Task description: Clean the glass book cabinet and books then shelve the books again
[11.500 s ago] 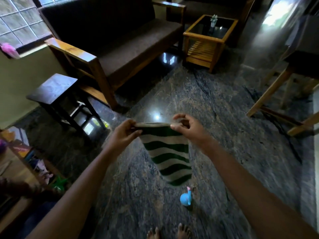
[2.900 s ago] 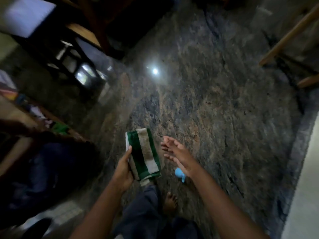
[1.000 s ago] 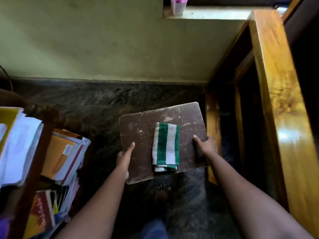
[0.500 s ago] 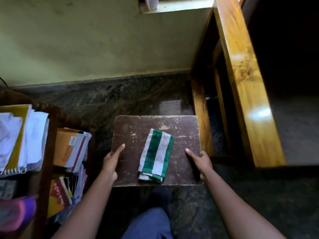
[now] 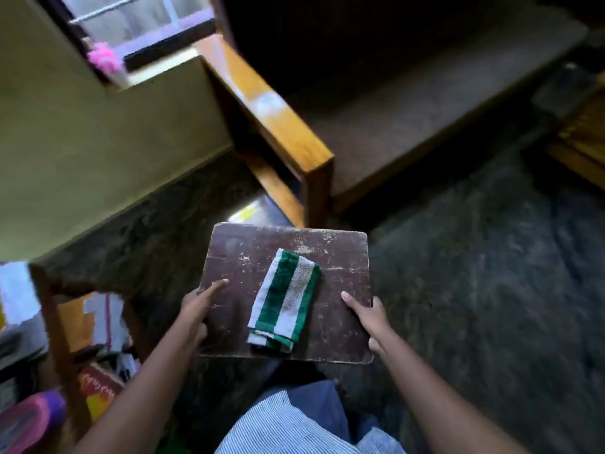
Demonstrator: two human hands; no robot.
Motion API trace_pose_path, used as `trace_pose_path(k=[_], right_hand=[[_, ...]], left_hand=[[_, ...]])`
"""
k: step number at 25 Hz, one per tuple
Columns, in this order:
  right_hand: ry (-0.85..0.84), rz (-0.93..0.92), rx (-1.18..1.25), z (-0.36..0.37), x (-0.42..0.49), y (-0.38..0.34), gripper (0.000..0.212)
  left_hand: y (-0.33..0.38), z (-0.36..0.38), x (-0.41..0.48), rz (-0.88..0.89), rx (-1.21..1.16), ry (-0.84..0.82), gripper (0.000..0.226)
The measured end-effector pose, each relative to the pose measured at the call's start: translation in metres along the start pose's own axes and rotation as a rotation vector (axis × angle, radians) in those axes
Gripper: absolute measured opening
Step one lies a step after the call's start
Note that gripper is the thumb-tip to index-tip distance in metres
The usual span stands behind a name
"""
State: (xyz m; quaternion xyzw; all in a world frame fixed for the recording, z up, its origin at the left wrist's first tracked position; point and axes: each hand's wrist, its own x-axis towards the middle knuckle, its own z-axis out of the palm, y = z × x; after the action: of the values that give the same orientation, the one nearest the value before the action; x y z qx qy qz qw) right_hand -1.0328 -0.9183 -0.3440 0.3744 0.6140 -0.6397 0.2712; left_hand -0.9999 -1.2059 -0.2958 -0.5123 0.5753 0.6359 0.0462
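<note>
I hold a worn dark-brown wooden stool by the two sides of its top. My left hand grips its left edge, index finger stretched along the surface. My right hand grips the right edge, thumb on top. A folded green-and-white striped cloth lies in the middle of the stool top. Books are stacked in a low wooden shelf at the lower left, partly blurred.
A wooden-armed sofa with a dark seat stands just beyond the stool. A yellow wall and a window sill with a pink object are at the upper left. Dark granite floor stretches to the right. A wooden side table shows at the right edge.
The stool, held in both hands with the cloth on it, has swung away from the wall and sofa side toward the floor on the right. Both grips are unchanged.
</note>
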Motion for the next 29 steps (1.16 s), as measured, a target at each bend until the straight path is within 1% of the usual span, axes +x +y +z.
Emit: trace_pose_path(k=[3,4,5,7,9,10,12,13,15,16,19,22,25,28,29], right_hand=[[0.137,0.010,0.151,-0.075,-0.015,0.022,0.095],[0.182,0.028,0.180,-0.097,-0.017,0.029,0.102],[0.245,0.035,0.208,-0.124,-0.019,0.036,0.104],[0.402,0.051,0.267,-0.176,-0.027,0.049,0.092],[0.543,0.077,0.391,-0.226,-0.035,0.061,0.078],[0.600,0.079,0.461,-0.250,-0.043,0.063,0.071],[0.697,0.046,0.549,-0.292,-0.053,0.073,0.061],[0.761,0.031,0.599,-0.317,-0.060,0.082,0.058],[0.849,0.024,0.725,-0.362,-0.079,0.098,0.057],[0.868,0.046,0.799,-0.383,-0.090,0.106,0.060],[0.939,0.051,0.997,-0.451,-0.116,0.152,0.071],[1.000,0.078,1.158,-0.504,-0.149,0.193,0.079],[1.149,0.054,1.318,-0.550,-0.199,0.232,0.070],[1.313,0.032,1.389,-0.579,-0.243,0.285,0.066],[1.366,0.047,1.402,-0.587,-0.256,0.301,0.067]], left_hand=[[-0.012,0.066,-0.024,0.031,0.142,-0.157,0.030],[-0.016,0.088,-0.032,0.027,0.188,-0.200,0.032],[-0.021,0.117,-0.041,0.024,0.229,-0.257,0.031],[-0.032,0.177,-0.060,-0.005,0.308,-0.368,0.022],[-0.044,0.242,-0.085,-0.033,0.415,-0.512,0.027],[-0.051,0.276,-0.098,-0.027,0.475,-0.578,0.028],[-0.062,0.334,-0.129,0.030,0.578,-0.678,0.025],[-0.072,0.366,-0.149,0.052,0.644,-0.740,0.027],[-0.094,0.424,-0.196,0.062,0.774,-0.841,0.035],[-0.108,0.452,-0.220,0.068,0.833,-0.893,0.037],[-0.161,0.522,-0.309,0.152,0.956,-1.055,0.029],[-0.221,0.563,-0.395,0.205,1.078,-1.193,0.037],[-0.292,0.591,-0.474,0.196,1.268,-1.353,0.035],[-0.366,0.600,-0.542,0.147,1.445,-1.456,0.052],[-0.388,0.600,-0.563,0.147,1.490,-1.480,0.053]])
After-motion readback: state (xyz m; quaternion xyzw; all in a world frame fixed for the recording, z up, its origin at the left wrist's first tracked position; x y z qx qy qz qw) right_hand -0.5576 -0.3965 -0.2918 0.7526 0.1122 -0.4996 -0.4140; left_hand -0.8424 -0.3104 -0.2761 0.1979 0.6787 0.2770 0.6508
